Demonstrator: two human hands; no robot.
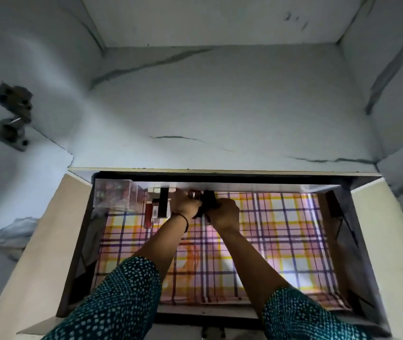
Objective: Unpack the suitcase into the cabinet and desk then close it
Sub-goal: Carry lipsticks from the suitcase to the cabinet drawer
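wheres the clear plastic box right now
In the head view the clear plastic box sits in the back left corner of the drawer, just left of the small tubes beside the left hand.

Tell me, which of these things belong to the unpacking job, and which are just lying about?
Part of the job: left hand and right hand, both gripping a small dark item; open wooden drawer with checked liner; clear plastic box; row of small red, black and white containers.
Just there: grey metal door hinges; white marble-patterned shelf above the drawer.
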